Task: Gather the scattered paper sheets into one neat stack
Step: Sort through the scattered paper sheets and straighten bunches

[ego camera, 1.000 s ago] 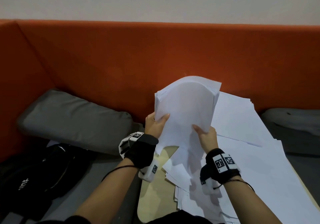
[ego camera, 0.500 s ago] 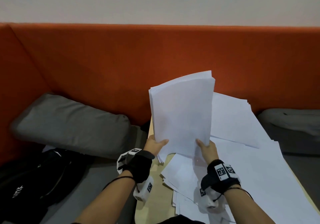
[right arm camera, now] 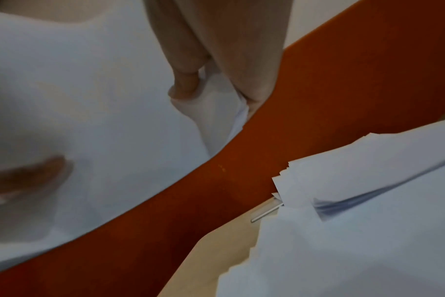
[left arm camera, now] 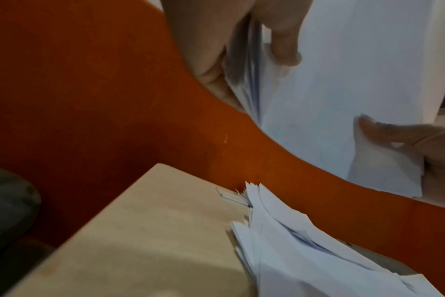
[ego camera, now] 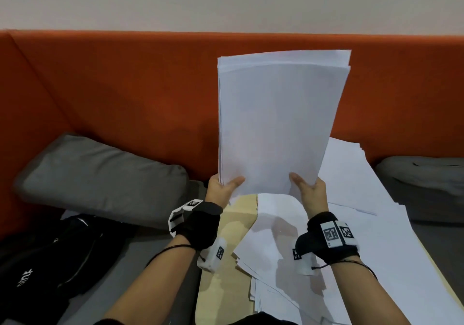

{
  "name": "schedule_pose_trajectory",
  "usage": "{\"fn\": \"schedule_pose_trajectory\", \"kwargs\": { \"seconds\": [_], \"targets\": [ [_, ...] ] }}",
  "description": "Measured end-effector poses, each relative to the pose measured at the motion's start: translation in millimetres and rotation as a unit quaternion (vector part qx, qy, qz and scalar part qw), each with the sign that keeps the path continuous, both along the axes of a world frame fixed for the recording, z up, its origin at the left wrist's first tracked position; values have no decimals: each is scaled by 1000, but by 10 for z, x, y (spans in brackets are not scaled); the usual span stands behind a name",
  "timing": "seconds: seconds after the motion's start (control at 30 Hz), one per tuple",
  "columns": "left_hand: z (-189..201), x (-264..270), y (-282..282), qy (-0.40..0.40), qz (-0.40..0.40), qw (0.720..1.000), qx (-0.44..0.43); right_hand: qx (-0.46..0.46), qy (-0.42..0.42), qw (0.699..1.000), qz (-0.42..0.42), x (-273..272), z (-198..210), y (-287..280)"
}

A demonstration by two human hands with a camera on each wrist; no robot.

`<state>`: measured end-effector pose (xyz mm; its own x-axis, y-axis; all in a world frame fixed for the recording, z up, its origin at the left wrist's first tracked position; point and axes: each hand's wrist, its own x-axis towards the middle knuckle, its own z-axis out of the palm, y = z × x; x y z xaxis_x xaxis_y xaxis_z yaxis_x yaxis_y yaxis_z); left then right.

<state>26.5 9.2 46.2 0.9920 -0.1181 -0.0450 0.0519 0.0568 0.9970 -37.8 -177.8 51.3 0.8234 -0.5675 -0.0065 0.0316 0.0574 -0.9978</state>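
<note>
A thick bundle of white paper sheets [ego camera: 278,121] stands upright in the air above the table. My left hand [ego camera: 222,186] pinches its lower left corner, thumb on the near face. My right hand [ego camera: 310,186] pinches the lower right corner the same way. In the left wrist view the fingers [left arm camera: 282,40] clamp the bundle's edge [left arm camera: 249,76]. The right wrist view shows the thumb [right arm camera: 186,80] pressed on the sheets [right arm camera: 89,100]. More loose white sheets [ego camera: 364,237] lie spread over the pale wooden table [ego camera: 223,287] beneath.
An orange upholstered bench back [ego camera: 125,94] runs behind the table. A grey cushion [ego camera: 100,176] lies at the left and another grey cushion [ego camera: 424,189] at the right. A black bag [ego camera: 47,257] sits at the lower left. A thin metal clip [left arm camera: 229,198] pokes from under the sheets.
The bundle has risen from the table and straightened from a curled shape to flat and upright. Both hands have shifted to its bottom corners.
</note>
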Motion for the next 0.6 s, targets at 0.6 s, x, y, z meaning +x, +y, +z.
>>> {"fn": "schedule_pose_trajectory", "kwargs": {
  "seconds": [0.6],
  "targets": [
    [604,90,-1,-104,-9,989,-105,13,-46,998,47,8,418,-29]
  ]
}}
